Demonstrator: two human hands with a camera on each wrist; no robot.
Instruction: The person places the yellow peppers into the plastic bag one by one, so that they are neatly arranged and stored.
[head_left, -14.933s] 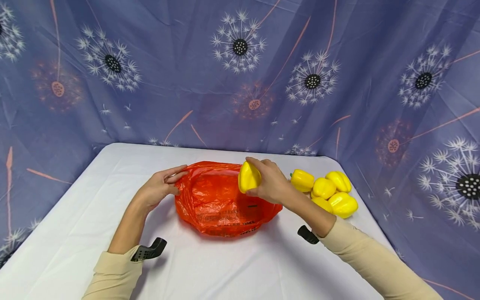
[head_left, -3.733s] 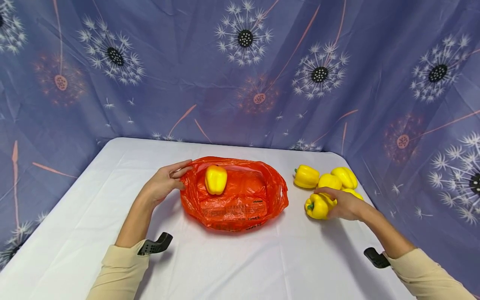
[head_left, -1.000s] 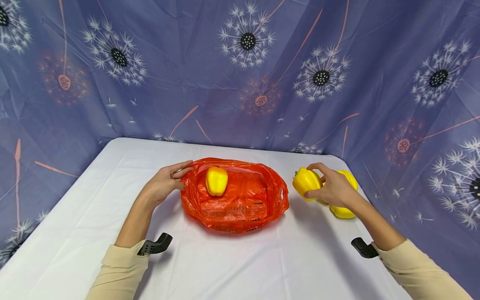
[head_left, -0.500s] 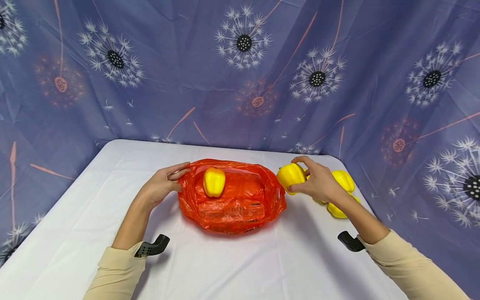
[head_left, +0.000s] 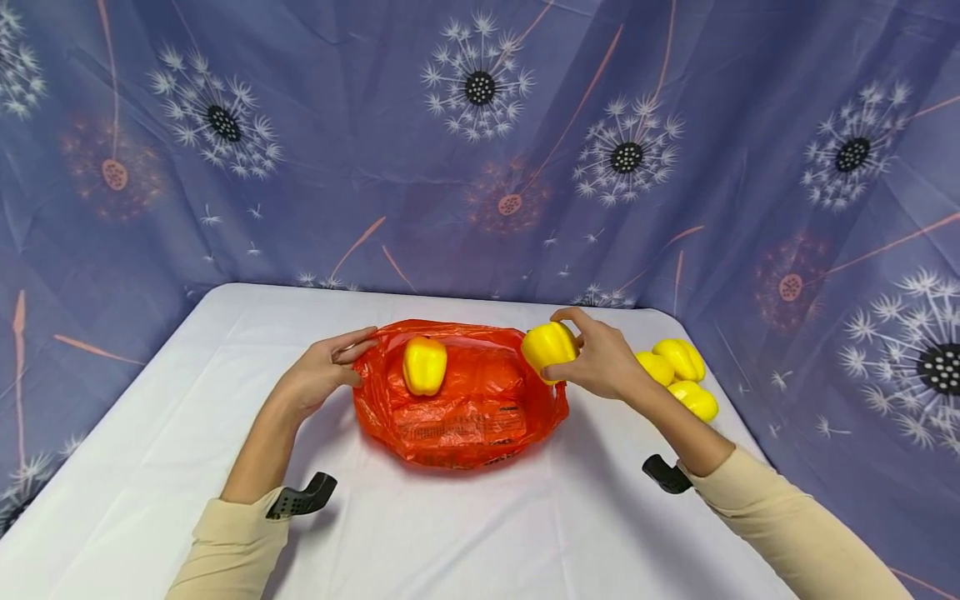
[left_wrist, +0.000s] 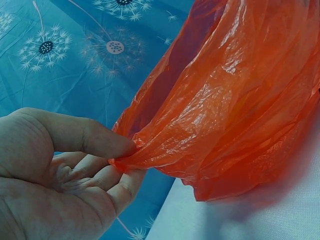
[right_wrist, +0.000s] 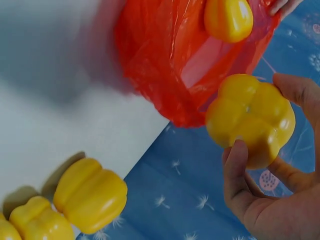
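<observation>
A red plastic bag (head_left: 457, 417) lies mouth up on the white table, with one yellow bell pepper (head_left: 424, 367) inside toward its left. My left hand (head_left: 313, 377) pinches the bag's left rim between thumb and fingers, as the left wrist view (left_wrist: 85, 165) shows close up. At the bag's right rim, my right hand (head_left: 603, 354) grips a second yellow bell pepper (head_left: 550, 352) by its sides. In the right wrist view this held pepper (right_wrist: 250, 117) turns its lobed bottom to the camera, and the bag (right_wrist: 165, 65) is just beyond it.
Several more yellow bell peppers (head_left: 678, 360) sit grouped at the table's right side, partly behind my right forearm. A patterned blue curtain (head_left: 360, 150) hangs round the back and sides of the white table (head_left: 450, 533).
My right hand has picked a pepper from the group and carried it left to the bag's right rim. Earlier, another pepper went into the bag. The left hand keeps its hold on the rim.
</observation>
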